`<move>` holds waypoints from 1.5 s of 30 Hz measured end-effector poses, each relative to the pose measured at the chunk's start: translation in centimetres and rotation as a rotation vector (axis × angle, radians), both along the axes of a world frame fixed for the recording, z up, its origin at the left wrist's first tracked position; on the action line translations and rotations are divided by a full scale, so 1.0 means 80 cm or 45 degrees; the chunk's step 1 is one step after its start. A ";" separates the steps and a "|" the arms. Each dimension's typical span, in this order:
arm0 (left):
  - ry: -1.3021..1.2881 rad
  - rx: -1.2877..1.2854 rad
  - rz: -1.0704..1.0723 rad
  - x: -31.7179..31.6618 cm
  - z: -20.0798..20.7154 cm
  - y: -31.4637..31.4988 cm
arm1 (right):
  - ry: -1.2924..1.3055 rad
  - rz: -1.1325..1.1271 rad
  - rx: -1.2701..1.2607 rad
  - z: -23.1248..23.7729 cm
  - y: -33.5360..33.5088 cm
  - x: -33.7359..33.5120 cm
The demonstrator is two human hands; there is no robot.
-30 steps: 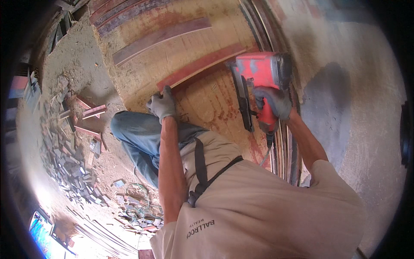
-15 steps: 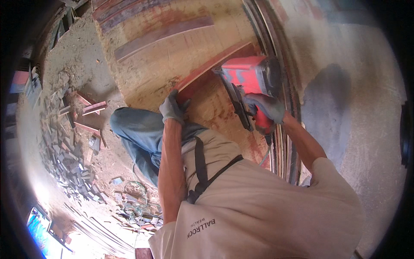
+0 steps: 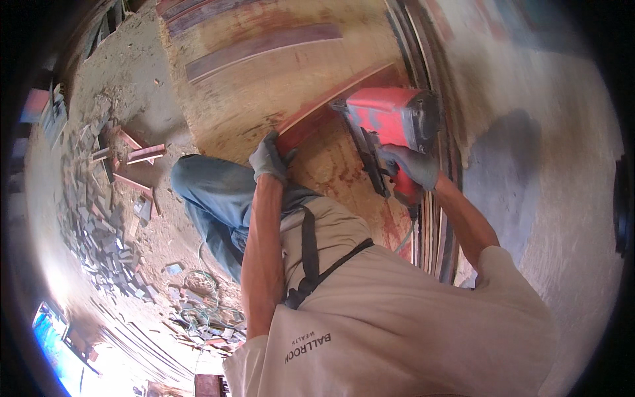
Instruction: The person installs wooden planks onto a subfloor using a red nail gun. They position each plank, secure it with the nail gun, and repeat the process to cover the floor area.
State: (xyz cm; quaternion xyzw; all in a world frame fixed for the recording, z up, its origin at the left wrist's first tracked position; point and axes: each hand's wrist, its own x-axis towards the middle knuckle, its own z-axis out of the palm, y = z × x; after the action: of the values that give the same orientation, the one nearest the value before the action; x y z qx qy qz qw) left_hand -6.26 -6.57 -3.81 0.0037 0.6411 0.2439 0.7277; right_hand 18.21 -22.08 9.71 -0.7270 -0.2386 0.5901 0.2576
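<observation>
My right hand [image 3: 413,166], in a grey glove, is wrapped round the handle of a red nail gun [image 3: 385,111] with a dark magazine. The gun's nose sits by the middle of a reddish wooden board [image 3: 316,112]; whether it touches is unclear. My left hand [image 3: 268,157], gloved too, grips the board's near left end, thumb on one side and fingers on the other. That board lies slantwise on a large plywood sheet [image 3: 231,119], its far end toward the sheet's right edge.
A loose purplish strip [image 3: 264,47] lies farther up the plywood. Several long boards [image 3: 423,59] line its right edge beside a grey wall-like surface [image 3: 562,165]. Wood offcuts [image 3: 109,245] and a tangled green cord [image 3: 202,304] litter the floor at left, close to my bent knee [image 3: 198,175].
The whole view has shifted slightly, with the plywood now a little farther right. Both hands keep their grips, and the nail gun stays at nearly the same place on the board.
</observation>
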 end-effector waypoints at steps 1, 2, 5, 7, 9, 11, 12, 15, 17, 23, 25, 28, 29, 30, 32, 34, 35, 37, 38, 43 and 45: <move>-0.002 -0.008 0.013 0.002 0.004 0.001 | 0.067 -0.024 -0.055 -0.003 -0.002 0.002; -0.004 -0.016 0.026 0.003 0.008 0.002 | 0.027 0.031 -0.008 -0.007 -0.002 0.003; 0.017 0.013 -0.030 0.003 0.020 0.002 | -0.082 0.140 0.125 -0.006 -0.001 -0.013; -0.017 0.027 0.009 0.003 0.015 0.002 | -0.129 0.170 0.206 -0.009 -0.002 -0.027; -0.018 0.041 0.023 0.003 0.007 0.002 | -0.167 0.210 0.281 -0.017 0.000 -0.031; 0.014 0.052 0.010 0.000 -0.002 0.001 | -0.185 0.270 0.290 -0.020 0.004 -0.040; 0.016 0.032 0.012 0.002 0.001 0.001 | -0.198 0.291 0.282 -0.022 0.005 -0.040; 0.015 -0.009 0.015 0.005 0.006 0.005 | -0.211 0.317 0.242 -0.039 0.001 -0.038; 0.003 -0.011 0.015 0.005 0.002 0.006 | -0.199 0.298 0.243 -0.042 -0.003 -0.035; -0.016 0.026 0.022 0.004 -0.008 0.003 | -0.289 0.418 0.241 -0.015 0.008 -0.046; -0.020 0.052 0.037 0.004 -0.004 0.001 | -0.435 0.467 0.427 -0.019 0.004 -0.056; -0.053 0.055 0.055 0.001 -0.002 0.001 | -0.359 0.456 0.337 -0.032 0.006 -0.064; -0.069 0.050 0.059 0.000 -0.002 0.001 | -0.313 0.451 0.281 -0.031 0.007 -0.066; -0.038 0.162 -0.021 -0.001 -0.002 0.000 | -0.273 0.446 0.225 -0.027 0.012 -0.068; -0.003 0.336 -0.147 -0.007 -0.002 -0.007 | -0.317 0.478 0.250 -0.010 0.018 -0.073; -0.036 0.413 -0.185 -0.014 -0.007 -0.009 | -0.512 0.551 0.405 -0.003 0.011 -0.072; -0.079 0.202 -0.065 -0.009 -0.012 -0.003 | -0.646 0.601 0.512 0.000 0.008 -0.067; -0.091 0.003 0.074 -0.003 -0.009 0.005 | -0.411 0.464 0.332 0.007 0.002 -0.060; -0.077 0.016 0.076 -0.004 -0.006 0.004 | -0.468 0.474 0.376 0.002 -0.010 -0.053; 0.039 0.017 -0.047 -0.007 0.011 0.016 | -0.745 0.498 0.546 -0.042 -0.046 -0.007; 0.095 0.295 -0.188 -0.025 -0.015 0.012 | -0.418 0.258 0.379 -0.053 -0.040 0.010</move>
State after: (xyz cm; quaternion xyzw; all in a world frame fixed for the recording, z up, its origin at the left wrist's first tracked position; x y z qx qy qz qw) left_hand -8.22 -5.63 -5.03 0.1438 0.6333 0.2617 0.7140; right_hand 18.99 -25.25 5.48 -0.7395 -0.4333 0.4451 0.2592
